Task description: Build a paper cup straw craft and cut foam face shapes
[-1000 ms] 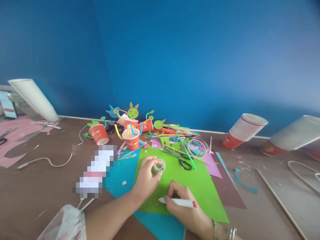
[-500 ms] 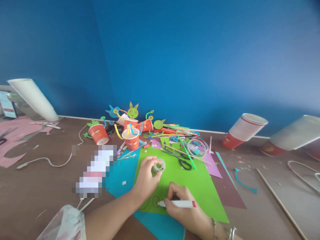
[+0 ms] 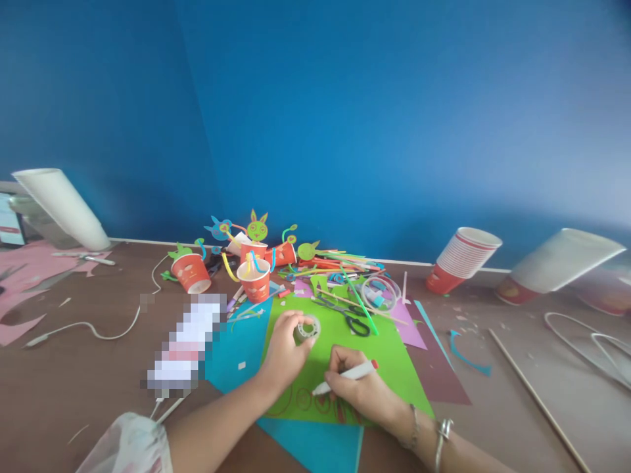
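Note:
My left hand (image 3: 287,346) pinches a small clear tape roll (image 3: 309,328) between thumb and fingers, above the green paper sheet (image 3: 384,364). In my right hand (image 3: 352,381) is a white marker with a red end (image 3: 359,370). Its tip points down at the paper's near part, beside red circles (image 3: 304,398) drawn there. More red marks show under and next to the right hand, partly covered by it. Black-handled scissors (image 3: 357,326) and a green straw (image 3: 365,311) lie on the far part of the sheet.
Orange paper cups with straw arms (image 3: 256,284) stand behind, near a pile of straws (image 3: 340,263). A cup stack (image 3: 463,259) leans at right, with a wooden stick (image 3: 537,397) nearby. A phone (image 3: 185,348) lies left on blue paper's (image 3: 239,381) edge, with a white cable (image 3: 106,337).
The marker has tilted more steeply and its tip has risen slightly beside the circles. More red marks are now visible near the right hand. The left hand still holds the tape roll. The view has shifted slightly.

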Motion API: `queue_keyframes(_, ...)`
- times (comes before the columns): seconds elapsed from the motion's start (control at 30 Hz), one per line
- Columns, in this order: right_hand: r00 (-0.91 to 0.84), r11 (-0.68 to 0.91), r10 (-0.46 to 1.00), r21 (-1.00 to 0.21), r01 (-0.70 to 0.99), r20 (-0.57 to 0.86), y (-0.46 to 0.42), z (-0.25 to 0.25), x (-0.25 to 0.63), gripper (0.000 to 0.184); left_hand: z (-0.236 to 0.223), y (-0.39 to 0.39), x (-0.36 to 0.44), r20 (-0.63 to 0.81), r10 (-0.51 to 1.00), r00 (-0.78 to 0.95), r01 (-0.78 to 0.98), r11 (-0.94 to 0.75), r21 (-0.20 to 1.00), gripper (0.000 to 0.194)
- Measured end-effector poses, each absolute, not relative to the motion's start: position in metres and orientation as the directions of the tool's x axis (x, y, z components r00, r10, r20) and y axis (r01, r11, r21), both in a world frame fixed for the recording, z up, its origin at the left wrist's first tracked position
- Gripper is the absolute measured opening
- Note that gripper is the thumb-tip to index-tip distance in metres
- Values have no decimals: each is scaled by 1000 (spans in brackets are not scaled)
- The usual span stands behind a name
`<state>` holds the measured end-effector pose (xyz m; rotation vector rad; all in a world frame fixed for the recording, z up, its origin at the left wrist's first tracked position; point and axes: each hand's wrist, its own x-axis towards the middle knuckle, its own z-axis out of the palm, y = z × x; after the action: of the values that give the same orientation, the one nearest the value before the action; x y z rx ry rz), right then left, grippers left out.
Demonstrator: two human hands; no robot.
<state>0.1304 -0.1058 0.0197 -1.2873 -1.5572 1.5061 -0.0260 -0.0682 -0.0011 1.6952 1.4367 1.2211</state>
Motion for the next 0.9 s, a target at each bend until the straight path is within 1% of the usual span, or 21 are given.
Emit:
queue_keyframes(0.1,-320,-70,936,-967,246,-149,-99,20,131,12,2,-61,-27,242,970,-1,434,-217,874,25)
queue_keyframes(0.23,-292,-18,952,-973,230,-87,-85,17,136,13,4,-49,-31,291,957,10,461,-263,848,25)
queue_keyframes(0.37,-307,-48,946,-982,182,-103,-76,18,140,18,3,-42,-33,329,944,39,458,-309,833,22)
queue_keyframes(0.5,-262,-88,957,-986,141,-123,-83,18,136,23,-1,-42,-34,340,938,65,458,-331,825,22)
queue_keyframes(0.57,-277,-83,952,-982,171,-129,-88,16,134,21,-2,-43,-33,337,939,65,461,-328,825,21)
queue_keyframes(0.67,-296,-36,949,-971,235,-107,-91,11,133,17,-2,-43,-33,337,939,63,466,-326,822,21)
queue_keyframes(0.9,-272,-18,955,-935,354,-122,-90,9,132,17,-4,-42,-33,334,940,74,480,-327,814,22)
